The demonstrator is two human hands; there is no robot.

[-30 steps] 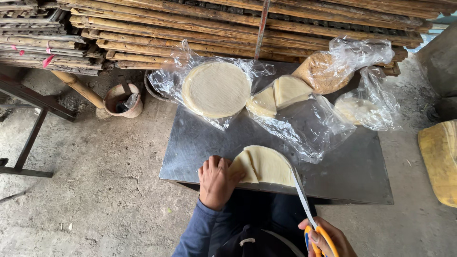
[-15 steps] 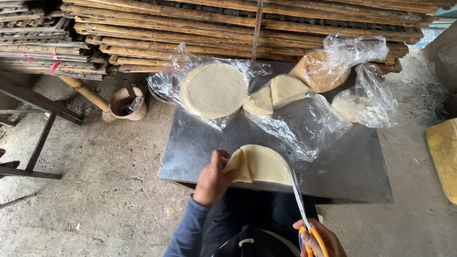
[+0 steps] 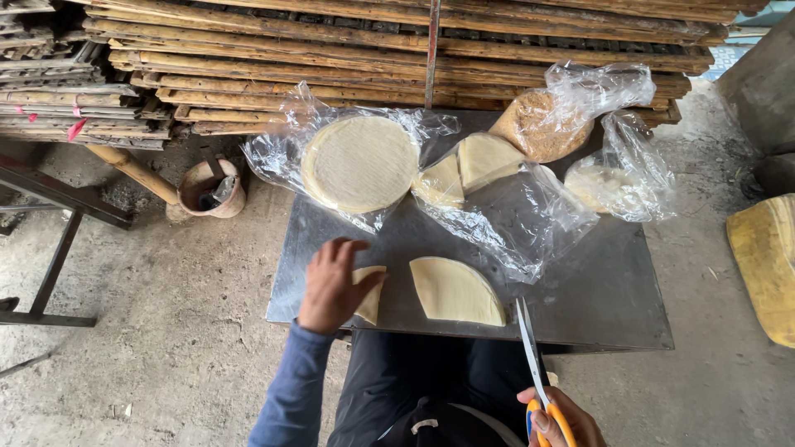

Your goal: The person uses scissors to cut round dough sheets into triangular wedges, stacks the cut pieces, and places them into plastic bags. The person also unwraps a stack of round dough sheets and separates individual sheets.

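We laid our left hand [image 3: 331, 284] flat, fingers spread, on a narrow pale cut sheet [image 3: 369, 293] at the near left of the dark metal table [image 3: 613, 298]. Just right of it, apart, lay a larger quarter-round piece [image 3: 454, 291]. Further right, our right hand [image 3: 556, 420] had its fingers clamped on the orange-handled scissors [image 3: 534, 364], blades together, at the table's near edge.

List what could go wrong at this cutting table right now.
1. The scissors in the right hand point blades-up toward the larger cut wedge; a careless swing might nick it or the left hand.
2. The small wedge under the left hand lies near the metal table front edge and could slide off.
3. Loose plastic bags might snag the blades.
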